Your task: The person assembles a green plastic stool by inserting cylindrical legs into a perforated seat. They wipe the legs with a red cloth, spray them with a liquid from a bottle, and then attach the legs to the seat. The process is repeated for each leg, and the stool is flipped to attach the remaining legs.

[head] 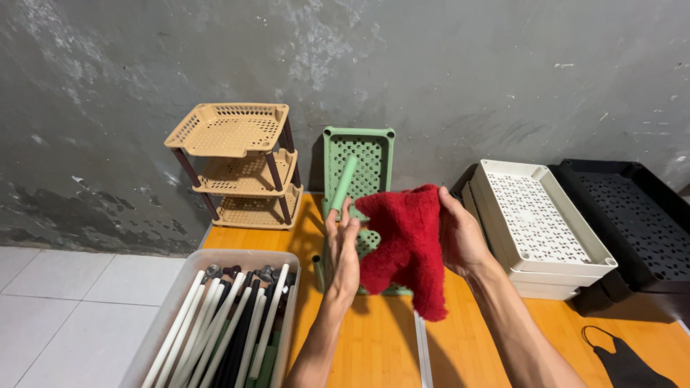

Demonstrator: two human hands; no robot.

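The left hand [343, 248] holds a green tube [343, 184] upright, fingers closed round its lower end, in front of a green tray [359, 154] that leans on edge against the wall [431, 65]. The right hand [460, 237] grips a red cloth [406, 244] by its upper edge, fingers pinched shut on it; the cloth hangs between the two hands, just beside the tube and above the worktop [374, 338].

The tube looks light, stiff and smooth, likely plastic, so it may slip; a full grip low down, as here, suits it. The cloth looks soft, limp and fluffy; it bunches wherever it is pinched, so a handful of it serves best.

Counted: one tube in hand and one more standing by the green tray; one cloth; one clear bin [215, 316] of many white, black and green tubes, too crowded to count; one tan three-tier rack [237, 162]; white trays [539, 223] in a stack, at least two; black trays [632, 223], the number unclear; one black face mask [632, 363].
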